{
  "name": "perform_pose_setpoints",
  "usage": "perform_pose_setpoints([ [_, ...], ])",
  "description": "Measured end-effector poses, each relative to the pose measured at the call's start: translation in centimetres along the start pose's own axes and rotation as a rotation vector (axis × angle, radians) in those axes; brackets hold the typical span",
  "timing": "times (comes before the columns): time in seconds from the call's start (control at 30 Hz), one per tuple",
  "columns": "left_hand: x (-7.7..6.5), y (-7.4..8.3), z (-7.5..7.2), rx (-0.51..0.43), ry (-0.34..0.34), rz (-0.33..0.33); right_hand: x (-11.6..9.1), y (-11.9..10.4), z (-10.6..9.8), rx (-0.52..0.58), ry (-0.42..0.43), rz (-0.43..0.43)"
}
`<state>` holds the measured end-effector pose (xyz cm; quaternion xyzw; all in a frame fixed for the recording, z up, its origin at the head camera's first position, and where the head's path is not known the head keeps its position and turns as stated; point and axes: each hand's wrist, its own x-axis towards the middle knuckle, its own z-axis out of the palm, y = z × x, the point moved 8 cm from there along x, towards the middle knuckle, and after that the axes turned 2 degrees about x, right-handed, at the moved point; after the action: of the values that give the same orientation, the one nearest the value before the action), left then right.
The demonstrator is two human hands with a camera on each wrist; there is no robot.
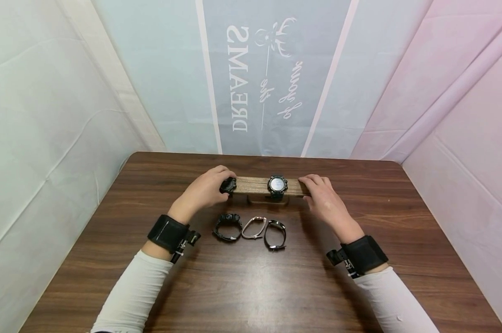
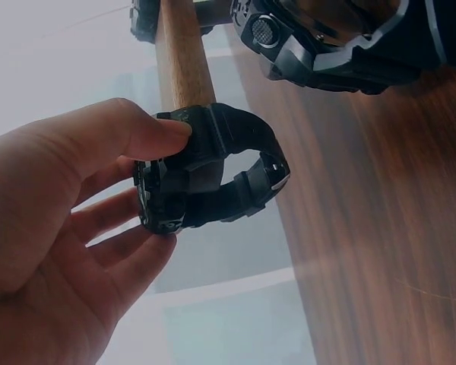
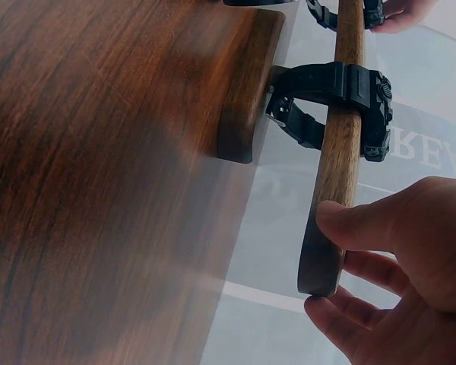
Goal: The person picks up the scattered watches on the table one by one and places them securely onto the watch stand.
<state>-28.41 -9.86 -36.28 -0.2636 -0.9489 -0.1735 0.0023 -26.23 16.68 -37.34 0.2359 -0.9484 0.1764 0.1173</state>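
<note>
A wooden watch stand (image 1: 253, 185) with a horizontal bar stands toward the back of the table. My left hand (image 1: 207, 188) grips a black watch (image 2: 205, 163) looped round the bar's left end, thumb on the strap and fingers at the dial side. A second black watch (image 1: 278, 184) with a pale round dial sits round the bar right of its middle. At the bar's right end, my right hand (image 3: 418, 258) pinches the wood between thumb and fingers. The stand's base (image 3: 247, 95) shows below the bar in the right wrist view.
In front of the stand lie a black watch (image 1: 228, 227), a slim light-coloured watch (image 1: 254, 228) and a slim dark watch (image 1: 275, 235), side by side on the brown wooden table (image 1: 251, 286). A printed cloth backdrop (image 1: 276, 92) hangs behind the table.
</note>
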Motion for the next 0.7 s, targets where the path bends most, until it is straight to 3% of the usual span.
perform_pose_setpoints([
  [0.7, 1.0, 1.1, 0.2, 0.031, -0.063, 0.013, 0.0, -0.1, -0.1, -0.02, 0.008, -0.007],
])
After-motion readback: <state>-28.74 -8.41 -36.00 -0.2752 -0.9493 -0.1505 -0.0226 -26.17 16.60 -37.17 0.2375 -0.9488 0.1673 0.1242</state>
